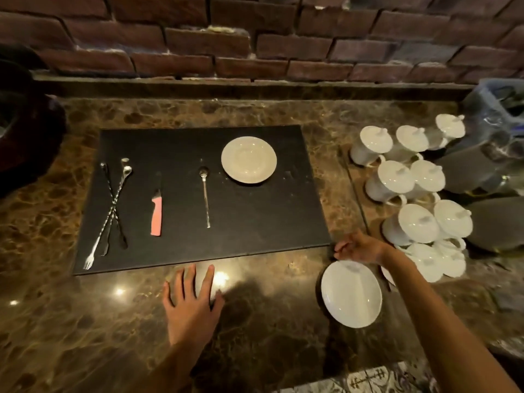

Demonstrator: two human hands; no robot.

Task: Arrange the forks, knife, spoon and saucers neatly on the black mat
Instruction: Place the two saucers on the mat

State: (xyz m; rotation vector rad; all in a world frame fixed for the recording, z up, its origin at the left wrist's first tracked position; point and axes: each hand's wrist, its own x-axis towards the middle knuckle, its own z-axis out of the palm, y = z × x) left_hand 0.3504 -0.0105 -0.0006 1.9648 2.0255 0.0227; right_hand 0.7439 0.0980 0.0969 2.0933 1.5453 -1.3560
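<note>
The black mat (255, 222) lies on the marble counter. On its left two long twisted forks (113, 204) lie crossed. To their right are a knife with a pink handle (156, 212), then a long spoon (205, 194). One white saucer (249, 159) sits at the mat's upper right. A second white saucer (351, 293) is off the mat, near its lower right corner, and my right hand (360, 248) grips its far rim. My left hand (192, 302) rests flat on the counter just below the mat, fingers spread, holding nothing.
Several white lidded cups (411, 188) crowd the counter to the right of the mat, close to my right arm. Grey and plastic-wrapped items (493, 154) stand behind them. A brick wall (255, 38) closes the back; a dark object (25, 131) sits at far left.
</note>
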